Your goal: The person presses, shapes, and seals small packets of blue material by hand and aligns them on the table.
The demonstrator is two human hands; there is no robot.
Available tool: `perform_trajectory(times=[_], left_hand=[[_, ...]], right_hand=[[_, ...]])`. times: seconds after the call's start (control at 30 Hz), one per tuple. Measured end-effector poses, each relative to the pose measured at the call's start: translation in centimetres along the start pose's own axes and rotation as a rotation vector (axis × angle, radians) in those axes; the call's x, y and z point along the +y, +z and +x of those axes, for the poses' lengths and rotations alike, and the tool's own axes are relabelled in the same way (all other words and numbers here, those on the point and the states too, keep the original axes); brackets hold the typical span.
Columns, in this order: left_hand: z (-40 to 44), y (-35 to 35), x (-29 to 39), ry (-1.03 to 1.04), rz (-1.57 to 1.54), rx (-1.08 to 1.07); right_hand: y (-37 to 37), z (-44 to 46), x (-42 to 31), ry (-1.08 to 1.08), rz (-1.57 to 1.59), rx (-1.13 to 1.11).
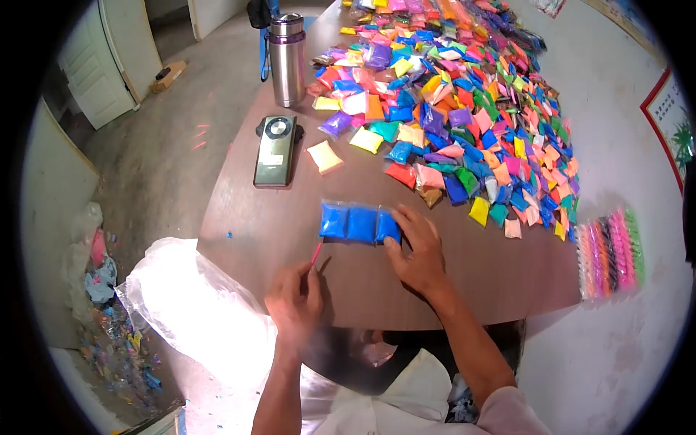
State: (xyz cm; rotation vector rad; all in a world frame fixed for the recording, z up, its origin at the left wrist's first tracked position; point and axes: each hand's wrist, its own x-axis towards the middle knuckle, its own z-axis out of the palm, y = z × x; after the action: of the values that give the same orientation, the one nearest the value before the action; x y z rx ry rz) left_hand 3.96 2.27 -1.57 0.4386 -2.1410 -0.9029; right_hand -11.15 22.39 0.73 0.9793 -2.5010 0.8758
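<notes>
My left hand [293, 299] pinches a thin pink stick [317, 254] between its fingers. My right hand [415, 250], fingers slightly apart, touches glossy, pillowy blue packets [360, 223].

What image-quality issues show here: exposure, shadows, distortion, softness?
Head view: black lens rim closes in the corners, with strong wide-angle bending toward the edges; the plastic bag is blown out nearly white; a shadow falls beside the left hand; a hazy patch softens its wrist; the blue packets look fairly clear; the wall poster's text is unreadable.
</notes>
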Motion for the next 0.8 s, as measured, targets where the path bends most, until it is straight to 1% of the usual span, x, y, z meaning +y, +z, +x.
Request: perform_trajectory(times=[0.23,0.4,0.5,0.63,0.7,0.8], left_hand=[[0.1,-0.2,0.2,-0.026,-0.028,-0.023],[0.1,0.0,0.4,-0.039,-0.021,0.007],[0.1,0.2,0.0,-0.022,-0.02,0.027],[0.0,0.0,-0.1,-0.036,-0.02,0.007],[0.1,-0.1,-0.1,-0.052,0.004,-0.021],[0.0,0.0,-0.6,0.017,0.012,-0.005]], right_hand=[[-1.1,2.7,1.2,-0.04,-0.057,0.101],[-1.2,7.7,3.8,-0.146,-0.244,0.165],[-1.1,10.2,5.3,-0.154,-0.346,0.15],[-0.7,12.5,6.9,-0.165,-0.378,0.175],[-0.6,13.4,7.6,-0.109,-0.365,0.095],[-0.4,14.4,8.1,-0.15,-0.364,0.128]])
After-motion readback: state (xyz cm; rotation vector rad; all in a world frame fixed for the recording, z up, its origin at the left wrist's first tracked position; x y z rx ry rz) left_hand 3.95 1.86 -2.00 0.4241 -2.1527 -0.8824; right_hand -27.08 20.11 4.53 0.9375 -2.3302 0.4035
